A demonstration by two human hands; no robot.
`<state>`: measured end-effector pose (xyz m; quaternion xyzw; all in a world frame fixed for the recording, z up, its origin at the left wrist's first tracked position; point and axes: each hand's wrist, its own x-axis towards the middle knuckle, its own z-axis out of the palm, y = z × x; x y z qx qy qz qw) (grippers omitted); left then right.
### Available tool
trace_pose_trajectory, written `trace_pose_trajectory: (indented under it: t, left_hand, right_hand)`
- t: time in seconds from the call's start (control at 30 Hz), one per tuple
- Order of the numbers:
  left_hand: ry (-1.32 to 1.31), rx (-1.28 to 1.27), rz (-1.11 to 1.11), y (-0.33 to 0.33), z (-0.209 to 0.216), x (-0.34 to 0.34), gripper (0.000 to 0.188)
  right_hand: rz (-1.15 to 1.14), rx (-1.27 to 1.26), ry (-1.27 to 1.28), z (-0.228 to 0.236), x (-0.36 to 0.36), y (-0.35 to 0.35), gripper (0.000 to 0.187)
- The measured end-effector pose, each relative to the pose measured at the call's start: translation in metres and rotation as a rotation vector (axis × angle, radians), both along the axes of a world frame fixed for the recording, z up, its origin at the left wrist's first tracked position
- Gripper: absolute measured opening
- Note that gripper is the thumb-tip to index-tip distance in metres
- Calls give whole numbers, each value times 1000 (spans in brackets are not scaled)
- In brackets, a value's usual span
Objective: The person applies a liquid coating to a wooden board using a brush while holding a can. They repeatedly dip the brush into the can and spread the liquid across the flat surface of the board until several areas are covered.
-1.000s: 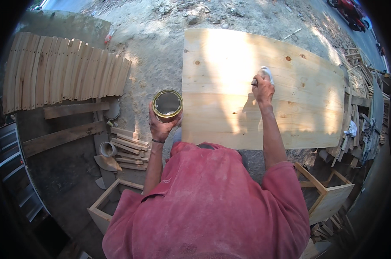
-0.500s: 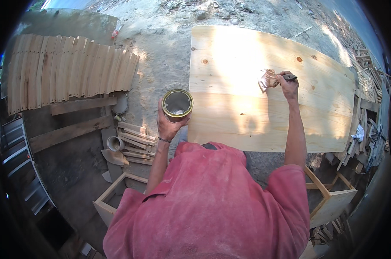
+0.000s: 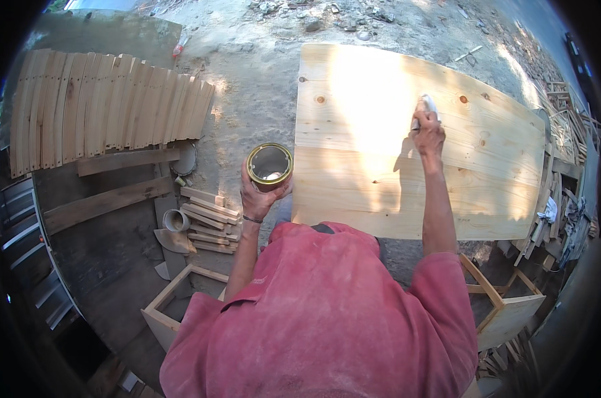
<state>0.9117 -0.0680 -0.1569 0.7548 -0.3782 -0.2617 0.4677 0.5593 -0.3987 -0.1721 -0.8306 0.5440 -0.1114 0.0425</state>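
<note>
My left hand [image 3: 261, 196] is gripping a round open metal can [image 3: 269, 166] mid-frame. My right hand [image 3: 428, 132] is pinching a white cloth [image 3: 425, 104] against the big pale wooden board [image 3: 380, 172], upper right.

Panel [image 3: 380, 166] near edge: part hidden behind red shirt [image 3: 327, 318].
Cloth [image 3: 425, 104]: mostly covered by right hand [image 3: 428, 132]; shape unclear.
Can [image 3: 269, 166]: base hidden in left hand [image 3: 261, 196]; contents indistinct.
Left frame [image 3: 174, 298]: corner hidden by shirt.
Scrap pile [image 3: 566, 219] at right rim: pieces too small, warped.
</note>
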Motion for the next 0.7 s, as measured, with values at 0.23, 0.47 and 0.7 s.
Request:
trace_pose_trajectory:
  t: [0.23,0.47,0.7]
  left_hand:
    - [-16,34,-22,-42,14,-15,122]
    - [-91,44,-66,-40,12,-18,125]
    - [2,-73,-58,-12,15,-9,121]
  right_hand:
    - [181,287,-350,36,49,128,15]
    - [-42,564,-931,16,-31,51,10]
    - [-228,215,-567,4,-54,-42,11]
